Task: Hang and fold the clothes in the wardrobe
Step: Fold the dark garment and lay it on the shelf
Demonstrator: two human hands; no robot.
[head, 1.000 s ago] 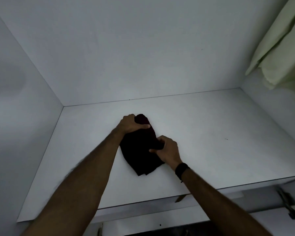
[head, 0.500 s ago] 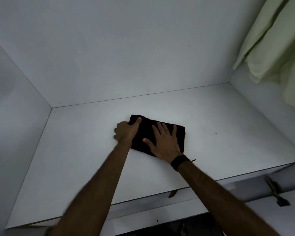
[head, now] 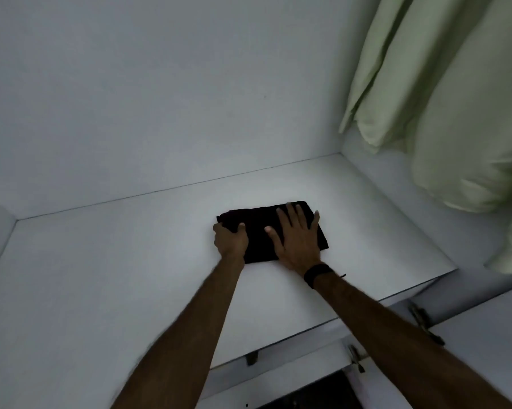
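A small dark folded garment (head: 259, 228) lies flat on the white wardrobe shelf (head: 130, 261). My left hand (head: 229, 240) grips the garment's left edge, thumb on top and fingers curled around it. Flat on the right half of the garment rests my right hand (head: 297, 237), palm down with fingers spread; a black band sits on that wrist.
Pale green clothes (head: 443, 107) hang at the upper right, reaching down near the shelf's right end. White walls close the shelf at the back and left. Metal hinges (head: 426, 323) sit below the shelf's front edge at the right.
The garment went from a bunched lump held in both hands to a flat folded rectangle on the shelf. My right hand opened and pressed onto it. The view swung left.
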